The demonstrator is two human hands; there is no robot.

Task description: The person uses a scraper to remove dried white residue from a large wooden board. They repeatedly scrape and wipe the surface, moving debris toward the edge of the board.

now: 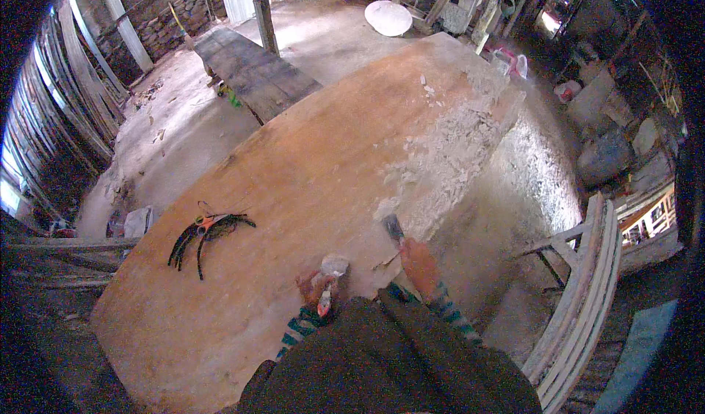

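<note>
My right hand (420, 267) is closed around a scraper (393, 227) with a flat, dark blade. The blade's end touches the brown tabletop (316, 171) at the near edge of a spread of whitish flakes (448, 146). To its left, my left hand (312, 285) is closed on a small tool with a red-ended handle (324, 305). A pale, rounded lump or blade (335, 266) shows at that hand's far side; I cannot tell which. Both hands are low over the table's near edge, close to my body.
Orange-handled scissors (200, 221) lie on the table's left with curved black strips (200, 256). A dark bench (242, 69) stands beyond the table. Slatted wooden furniture (580, 304) is at the right. A white round disc (388, 19) rests on the far floor.
</note>
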